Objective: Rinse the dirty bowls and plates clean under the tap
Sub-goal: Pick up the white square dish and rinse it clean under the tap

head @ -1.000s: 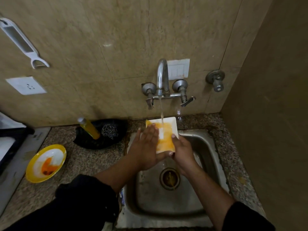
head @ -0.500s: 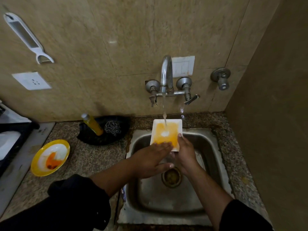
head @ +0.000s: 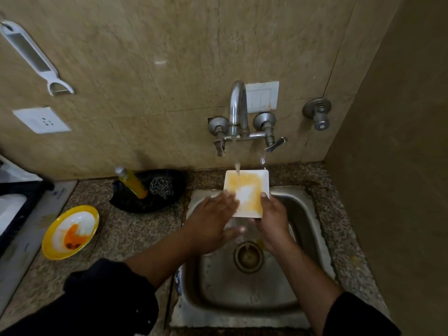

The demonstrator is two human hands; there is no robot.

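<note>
- Gripping square plate (head: 247, 190) with right hand (head: 274, 219) under tap (head: 238, 110), above sink (head: 312, 214).
- Rubbing it with flat, straight-fingered left hand (head: 213, 219).
- Partly rinsed; yellow film remaining.
- Pending: soiled yellow bowl (head: 70, 232) on desk (head: 135, 234).

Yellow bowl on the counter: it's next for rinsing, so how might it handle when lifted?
The yellow bowl looks rigid, shallow and thin-walled, so probably light. The orange residue inside looks greasy and may be slippery; the clean rim is likely the surer hold.
</note>
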